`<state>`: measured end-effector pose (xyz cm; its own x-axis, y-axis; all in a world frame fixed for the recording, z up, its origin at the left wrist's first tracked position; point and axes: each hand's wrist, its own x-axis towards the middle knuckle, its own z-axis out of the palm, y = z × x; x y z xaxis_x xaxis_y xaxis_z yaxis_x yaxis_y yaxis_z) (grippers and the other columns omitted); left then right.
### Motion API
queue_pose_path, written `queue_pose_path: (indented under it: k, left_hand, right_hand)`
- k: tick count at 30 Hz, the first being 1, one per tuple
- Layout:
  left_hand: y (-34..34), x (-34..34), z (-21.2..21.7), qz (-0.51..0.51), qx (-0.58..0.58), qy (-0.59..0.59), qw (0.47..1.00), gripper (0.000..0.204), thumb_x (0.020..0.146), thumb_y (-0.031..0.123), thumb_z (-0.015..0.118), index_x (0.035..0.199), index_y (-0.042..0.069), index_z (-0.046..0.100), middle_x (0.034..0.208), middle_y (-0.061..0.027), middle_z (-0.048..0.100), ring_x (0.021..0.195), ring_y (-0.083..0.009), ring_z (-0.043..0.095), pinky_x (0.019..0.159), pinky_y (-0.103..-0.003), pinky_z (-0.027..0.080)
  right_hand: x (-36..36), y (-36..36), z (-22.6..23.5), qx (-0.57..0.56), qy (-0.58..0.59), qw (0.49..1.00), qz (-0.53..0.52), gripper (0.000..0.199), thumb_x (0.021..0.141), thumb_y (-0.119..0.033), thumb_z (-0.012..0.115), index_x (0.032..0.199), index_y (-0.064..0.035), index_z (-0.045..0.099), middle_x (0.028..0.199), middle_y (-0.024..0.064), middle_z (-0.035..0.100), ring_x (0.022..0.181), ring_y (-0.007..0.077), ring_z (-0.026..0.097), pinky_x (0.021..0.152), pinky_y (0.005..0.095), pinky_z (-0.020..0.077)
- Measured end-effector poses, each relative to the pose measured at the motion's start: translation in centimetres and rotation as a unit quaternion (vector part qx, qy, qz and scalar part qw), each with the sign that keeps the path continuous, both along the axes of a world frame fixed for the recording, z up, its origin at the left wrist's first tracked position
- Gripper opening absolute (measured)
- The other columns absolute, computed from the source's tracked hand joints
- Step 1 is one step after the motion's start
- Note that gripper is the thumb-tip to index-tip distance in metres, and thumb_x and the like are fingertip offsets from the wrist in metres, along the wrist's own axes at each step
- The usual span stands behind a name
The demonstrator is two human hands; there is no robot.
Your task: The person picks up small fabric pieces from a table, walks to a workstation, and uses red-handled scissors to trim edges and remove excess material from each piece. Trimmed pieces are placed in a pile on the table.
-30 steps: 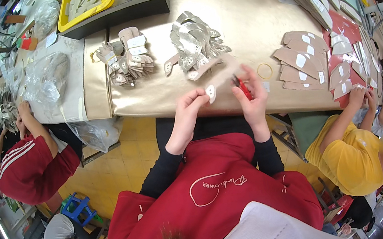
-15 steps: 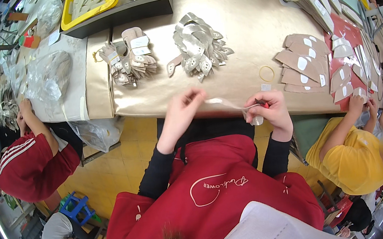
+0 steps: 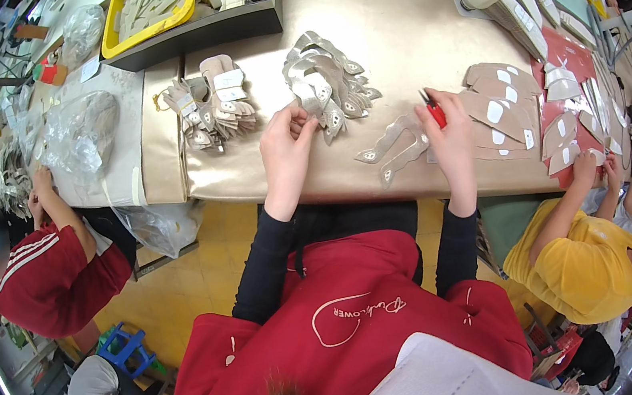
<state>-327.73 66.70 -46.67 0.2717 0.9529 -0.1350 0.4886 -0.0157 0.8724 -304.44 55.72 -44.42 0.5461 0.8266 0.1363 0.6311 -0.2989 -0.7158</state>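
Observation:
At the near edge of a pile of shiny beige-grey cut pieces (image 3: 323,75), my left hand (image 3: 287,149) has its fingers pinched on one of the pieces. These pieces are curved, with small holes at their ends. My right hand (image 3: 451,138) is closed around small red-handled snips (image 3: 436,113), their metal tips pointing away from me. A single U-shaped piece (image 3: 398,147) of the same kind lies flat on the table, just left of my right hand, which partly covers its right side.
Left of the pile stands a bundle of beige pieces (image 3: 214,107). Brown panels with white patches (image 3: 501,107) lie to the right. A dark tray (image 3: 228,28) holds a yellow basket (image 3: 118,41). Co-workers in a maroon shirt (image 3: 60,274) and yellow shirt (image 3: 576,266) flank me.
My left hand has moved forward to the pile. My right hand has moved forward over the table with the snips. A U-shaped piece now lies beside it; the strip between my hands is gone.

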Motion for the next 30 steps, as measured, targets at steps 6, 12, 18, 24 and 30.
queue_pose_path:
  k: [6, 12, 18, 24, 30]
  left_hand:
    - [-1.5, -1.0, 2.5, -0.011, -0.2, -0.28, 0.939, 0.018, 0.089, 0.006, 0.07, 0.104, -0.003, 0.064, 0.095, -0.0043, 0.068, 0.084, -0.0101, 0.063, 0.08, -0.025, 0.05]
    - [-3.1, -1.7, 6.0, -0.04, -0.314, -0.35, 0.882, 0.029, 0.092, 0.001, 0.063, 0.12, -0.006, 0.061, 0.107, -0.0117, 0.069, 0.098, -0.0176, 0.067, 0.087, -0.031, 0.055]
    - [-3.9, -1.9, 7.3, -0.045, -0.353, -0.383, 0.852, 0.038, 0.095, 0.001, 0.058, 0.132, -0.008, 0.053, 0.117, -0.0157, 0.066, 0.103, -0.02, 0.067, 0.094, -0.031, 0.055]
    - [-4.0, -2.0, 7.8, -0.049, -0.339, -0.364, 0.866, 0.04, 0.093, -0.001, 0.057, 0.132, -0.009, 0.053, 0.121, -0.0209, 0.064, 0.112, -0.0274, 0.064, 0.097, -0.035, 0.055]
    - [-4.0, -3.1, 9.0, -0.076, -0.34, -0.358, 0.866, 0.043, 0.09, -0.004, 0.057, 0.133, -0.007, 0.053, 0.125, -0.0257, 0.061, 0.114, -0.0308, 0.063, 0.095, -0.033, 0.055]
  right_hand:
    - [-2.9, -1.4, 3.4, 0.086, 0.068, 0.99, 0.092, 0.034, 0.085, -0.008, 0.069, 0.119, -0.0023, 0.065, 0.092, 0.0124, 0.064, 0.079, 0.0249, 0.063, 0.07, 0.0298, 0.0501]
    - [-5.6, -0.9, 4.0, 0.202, 0.03, 0.956, 0.21, 0.039, 0.074, -0.005, 0.077, 0.113, -0.0078, 0.07, 0.089, 0.0092, 0.07, 0.072, 0.0259, 0.067, 0.063, 0.0342, 0.0523]
    - [-6.1, -0.6, 4.1, 0.158, -0.032, 0.96, 0.229, 0.037, 0.073, -0.005, 0.077, 0.11, -0.0085, 0.072, 0.091, 0.0087, 0.07, 0.07, 0.0239, 0.066, 0.061, 0.0333, 0.0521]
    - [-6.2, -0.6, 2.9, 0.192, 0.089, 0.973, 0.087, 0.044, 0.077, 0.0, 0.075, 0.119, -0.0039, 0.066, 0.098, 0.0112, 0.068, 0.084, 0.0211, 0.066, 0.075, 0.0305, 0.0517]
    - [-5.3, -0.2, 1.0, 0.079, 0.321, 0.942, 0.057, 0.066, 0.078, -0.003, 0.078, 0.138, -0.0025, 0.05, 0.117, 0.0105, 0.063, 0.111, 0.0152, 0.056, 0.097, 0.0317, 0.0444]
